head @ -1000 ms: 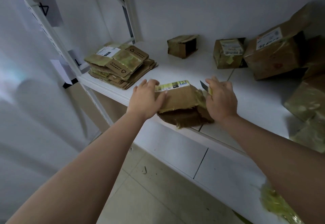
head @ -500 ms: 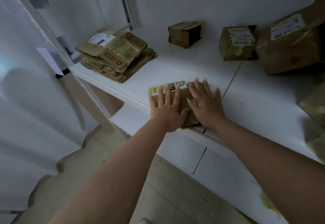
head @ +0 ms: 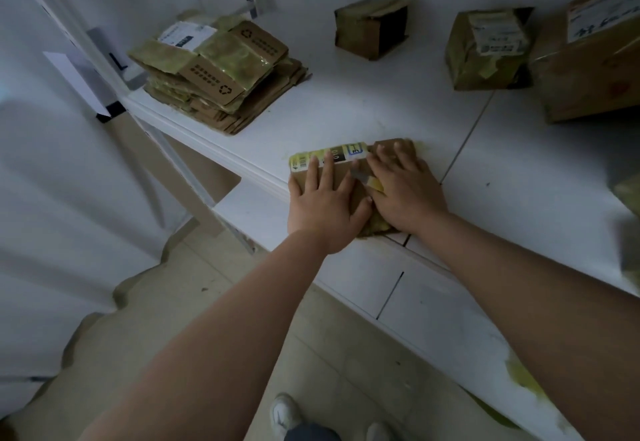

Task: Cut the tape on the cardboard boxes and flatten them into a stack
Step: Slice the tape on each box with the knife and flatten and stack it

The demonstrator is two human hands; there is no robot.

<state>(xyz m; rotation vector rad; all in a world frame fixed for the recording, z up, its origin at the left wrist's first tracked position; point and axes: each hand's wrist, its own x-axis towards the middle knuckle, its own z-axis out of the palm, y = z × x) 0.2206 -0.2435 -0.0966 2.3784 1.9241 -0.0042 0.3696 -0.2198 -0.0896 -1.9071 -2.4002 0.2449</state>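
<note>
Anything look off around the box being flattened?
Yes: a small knife is pinned under the right hand, its blade bare beside the left hand as both press the box flat.

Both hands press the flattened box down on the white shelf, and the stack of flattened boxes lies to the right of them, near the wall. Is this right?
Not quite. The head view shows the left hand and right hand pressing the flattened box on the white shelf, but the stack of flattened boxes lies to their left, near the wall. To the right stand boxes not yet flattened.
</note>
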